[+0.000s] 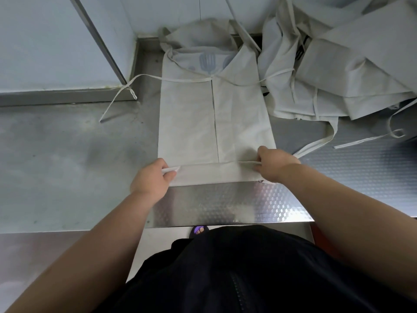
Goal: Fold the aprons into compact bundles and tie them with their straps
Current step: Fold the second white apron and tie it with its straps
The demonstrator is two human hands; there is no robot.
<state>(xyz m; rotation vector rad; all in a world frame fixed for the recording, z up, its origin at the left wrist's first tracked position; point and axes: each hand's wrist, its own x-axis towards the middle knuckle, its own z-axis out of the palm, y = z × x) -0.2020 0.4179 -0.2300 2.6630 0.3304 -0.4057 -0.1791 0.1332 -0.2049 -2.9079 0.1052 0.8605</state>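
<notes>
Apron lies flat on steel table, sides folded in, near hem turned up. Left hand and right hand each pinch hem fold's corners. Cloth looks thin, limp, light; grip at corners, keep rolling.

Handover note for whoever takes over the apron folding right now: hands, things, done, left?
Hands: left hand and right hand each pinch one end of the near fold of the apron.
The apron lies flat on the steel table, sides folded in to the middle, near hem turned up once. One strap trails loose to the left.
The pile of unfolded aprons sits at far right.
Done: side folds, first hem turn.
Left: fold this apron up compact, tie it with its straps, then work through the pile.
</notes>
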